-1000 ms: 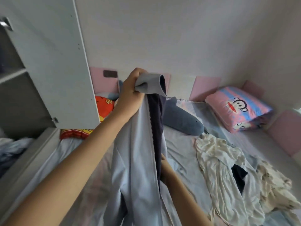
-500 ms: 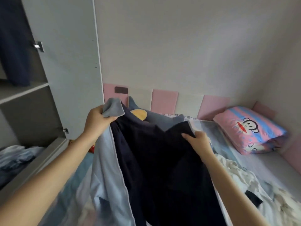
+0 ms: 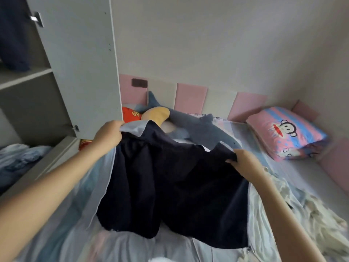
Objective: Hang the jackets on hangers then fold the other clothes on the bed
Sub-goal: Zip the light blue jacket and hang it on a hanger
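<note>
**Two hands hold a jacket open above a bed**

Seen from the person's own head, looking down past both bare forearms. A jacket (image 3: 170,186) – pale blue outside, dark navy lining – is spread wide between the hands, its lining facing the camera. It hangs in the air above the bed (image 3: 298,173), with its lower edge draping down close to the sheet; the picture does not show whether it touches.

The left hand (image 3: 108,136) has its fingers curled round the jacket's upper left corner, where a fold of pale blue cloth shows. The right hand (image 3: 243,163) pinches the upper right edge of the dark lining between thumb and fingers. A white zip runs down each side edge of the jacket.

Behind the jacket, a grey shark soft toy (image 3: 204,127) lies across the head of the bed, beside a yellow plush (image 3: 156,115) and a red-orange cushion (image 3: 131,113). A pink and blue striped pillow (image 3: 287,133) with a cartoon monkey sits in the far right corner. Pink and cream padded panels (image 3: 190,97) line the wall behind the bed.

To the right of the jacket, a heap of pale crumpled clothes (image 3: 311,214) lies on the sheet.

On the left stands an open wardrobe – its grey door (image 3: 75,63) swung out over the bed. A dark garment (image 3: 11,35) hangs inside at the top, and pale blue fabric (image 3: 17,157) lies on its lower level.
</note>
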